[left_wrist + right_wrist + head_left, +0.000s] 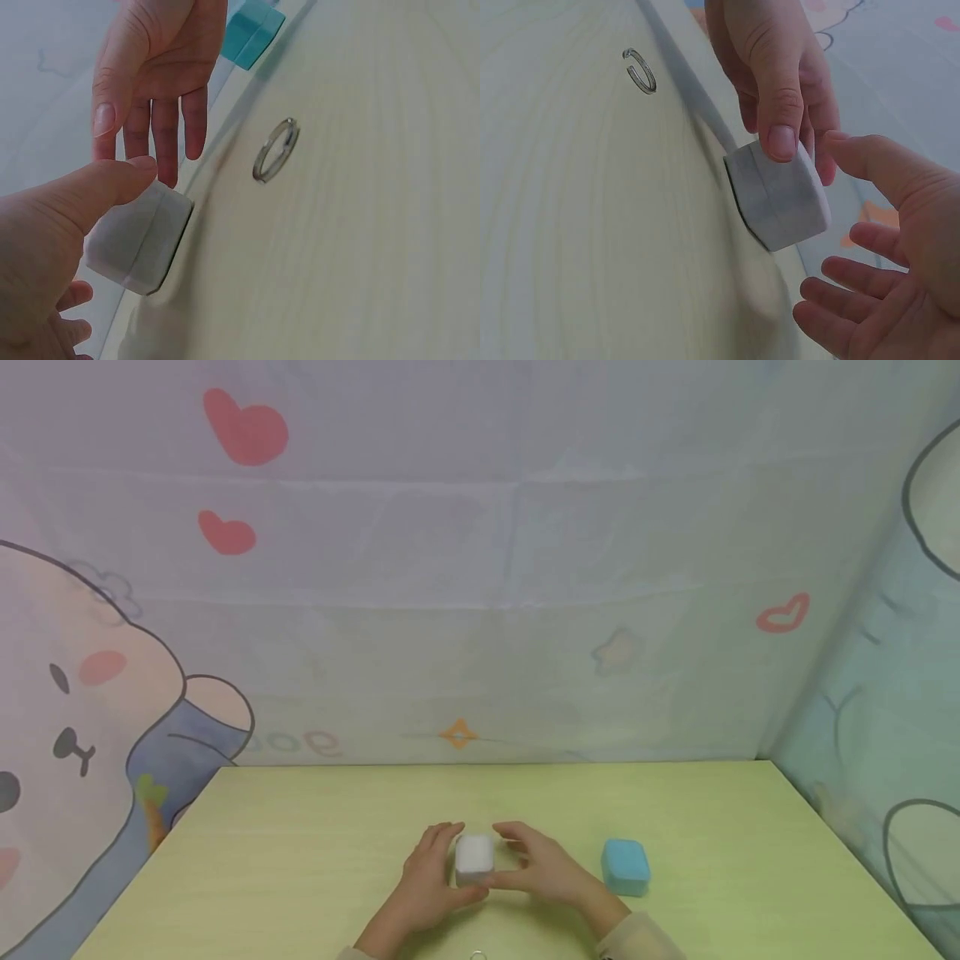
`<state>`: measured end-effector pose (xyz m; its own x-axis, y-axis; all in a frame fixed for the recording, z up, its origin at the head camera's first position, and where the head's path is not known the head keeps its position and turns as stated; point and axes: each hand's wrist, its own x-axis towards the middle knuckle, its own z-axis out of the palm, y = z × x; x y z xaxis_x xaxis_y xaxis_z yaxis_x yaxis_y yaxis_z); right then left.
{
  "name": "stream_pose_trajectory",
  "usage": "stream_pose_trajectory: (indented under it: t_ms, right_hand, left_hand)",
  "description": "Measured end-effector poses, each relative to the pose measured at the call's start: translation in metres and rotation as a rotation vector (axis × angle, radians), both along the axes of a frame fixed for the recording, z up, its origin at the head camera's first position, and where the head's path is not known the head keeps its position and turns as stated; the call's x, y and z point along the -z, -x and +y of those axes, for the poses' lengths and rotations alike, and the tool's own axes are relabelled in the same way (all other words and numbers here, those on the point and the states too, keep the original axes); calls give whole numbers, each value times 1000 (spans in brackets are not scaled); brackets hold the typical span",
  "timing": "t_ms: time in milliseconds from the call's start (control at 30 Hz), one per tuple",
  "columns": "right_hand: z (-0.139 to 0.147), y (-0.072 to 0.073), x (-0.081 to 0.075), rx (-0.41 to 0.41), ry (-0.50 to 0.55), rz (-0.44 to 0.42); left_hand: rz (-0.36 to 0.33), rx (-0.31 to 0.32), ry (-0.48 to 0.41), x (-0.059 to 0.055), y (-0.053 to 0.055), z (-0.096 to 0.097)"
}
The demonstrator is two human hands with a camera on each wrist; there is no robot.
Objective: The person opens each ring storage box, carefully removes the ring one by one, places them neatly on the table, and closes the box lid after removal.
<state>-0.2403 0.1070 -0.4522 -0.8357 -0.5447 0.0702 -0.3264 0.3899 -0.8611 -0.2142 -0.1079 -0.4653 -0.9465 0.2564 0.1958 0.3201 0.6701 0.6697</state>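
A small white ring box (474,858), rounded and with a seam round it, stands between the two hands. My left hand (431,881) holds it from the left, thumb along the near face and fingers behind. At its right side is my right hand (543,866), fingers spread and relaxed, the thumb tip right at the box's near corner. In the right wrist view the right fingers (832,300) stand apart from the box (780,195). A silver ring (276,150) lies on the table nearer the person; only its top edge shows in the head view.
A light blue ring box (626,867) sits on the table just right of the right wrist. The pale yellow table (300,827) ends at a printed cloth backdrop (450,568) with hearts and a bear. Cloth also hangs along the right side.
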Motion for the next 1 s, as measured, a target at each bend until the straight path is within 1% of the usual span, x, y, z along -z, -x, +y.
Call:
stream_pose_trajectory:
  t_ms: [233, 467, 700, 933, 1000]
  right_hand:
    - [7, -4, -5, 8, -8, 1]
    - [17, -6, -11, 40, -30, 15]
    - [25, -7, -14, 47, -21, 24]
    - [34, -9, -15, 54, -38, 37]
    - [37, -10, -14, 56, -39, 48]
  left_hand:
    - [-40, -2, 0, -7, -5, 5]
    - [-60, -3, -6, -13, -8, 11]
    - [-40, 1, -5, -17, -9, 14]
    - [-59, 8, -13, -20, -11, 17]
    - [-54, 13, -12, -21, -12, 18]
